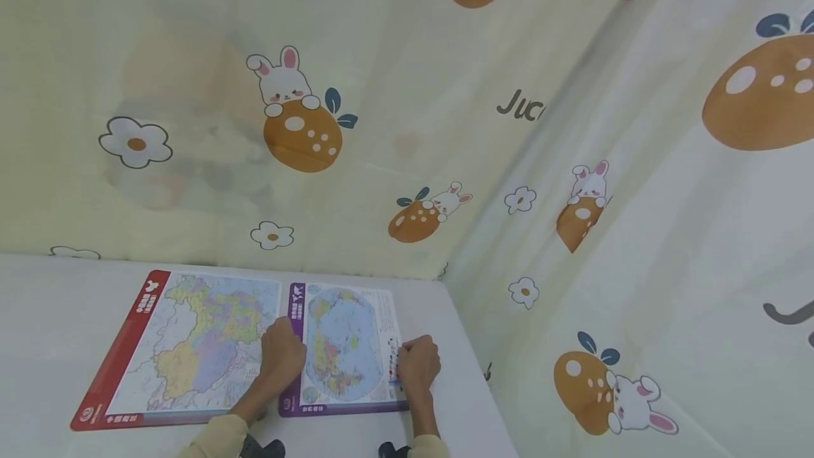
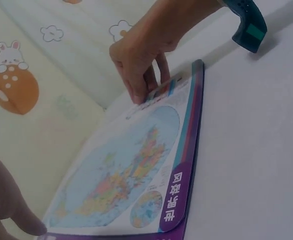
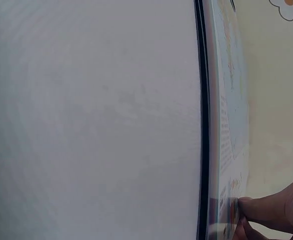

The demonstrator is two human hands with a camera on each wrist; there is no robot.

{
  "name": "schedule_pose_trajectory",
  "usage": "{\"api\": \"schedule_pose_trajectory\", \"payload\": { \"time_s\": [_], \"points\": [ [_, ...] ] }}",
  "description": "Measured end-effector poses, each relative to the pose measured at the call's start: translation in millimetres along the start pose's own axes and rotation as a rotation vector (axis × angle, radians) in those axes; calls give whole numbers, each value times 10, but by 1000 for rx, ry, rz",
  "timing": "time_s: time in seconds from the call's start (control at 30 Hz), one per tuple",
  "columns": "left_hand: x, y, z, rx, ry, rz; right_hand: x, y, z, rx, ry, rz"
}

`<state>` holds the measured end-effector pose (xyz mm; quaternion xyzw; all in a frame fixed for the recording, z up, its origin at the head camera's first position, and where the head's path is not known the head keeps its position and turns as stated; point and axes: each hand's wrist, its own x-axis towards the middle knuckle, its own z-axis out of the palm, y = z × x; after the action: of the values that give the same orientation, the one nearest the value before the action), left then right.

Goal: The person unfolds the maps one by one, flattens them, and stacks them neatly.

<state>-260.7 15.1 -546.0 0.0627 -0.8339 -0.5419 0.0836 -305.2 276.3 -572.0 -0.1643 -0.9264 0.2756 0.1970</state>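
A purple-edged world map board [image 1: 343, 345] lies on the table, its Chinese title [image 2: 174, 195] legible in the left wrist view. My left hand [image 1: 282, 353] is at its left edge, fingers curled; in the left wrist view a fingertip [image 2: 34, 226] meets the purple border. At the opposite edge my right hand [image 1: 420, 362] pinches the board, and the right wrist view shows the thumb [image 3: 266, 210] against its printed side. Beside my left hand lies a larger red-edged map of China [image 1: 210, 345], partly covered by that hand.
The white table [image 1: 38, 345] runs back to a curtain [image 1: 191, 218] printed with rabbits and flowers. A second curtain side [image 1: 636, 288] runs along the table's right edge. Dark wrist straps [image 1: 263, 448] show at the cuffs.
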Motion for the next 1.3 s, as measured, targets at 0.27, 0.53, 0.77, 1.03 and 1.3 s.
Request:
{"api": "schedule_pose_trajectory", "payload": {
  "time_s": [0.27,0.53,0.77,1.03,1.3],
  "points": [
    [70,-48,4,-20,87,23,-25,-30,-27,-2,30,-6],
    [86,-96,-15,-60,98,-6,-18,52,46,30,45,1],
    [106,-160,-32,-51,52,-11,-3,107,85,60,83,-10],
    [99,-172,-77,-50,19,-64,22,82,65,83,68,28],
    [91,-185,-124,-100,14,-53,44,11,2,91,43,58]
  ]
}}
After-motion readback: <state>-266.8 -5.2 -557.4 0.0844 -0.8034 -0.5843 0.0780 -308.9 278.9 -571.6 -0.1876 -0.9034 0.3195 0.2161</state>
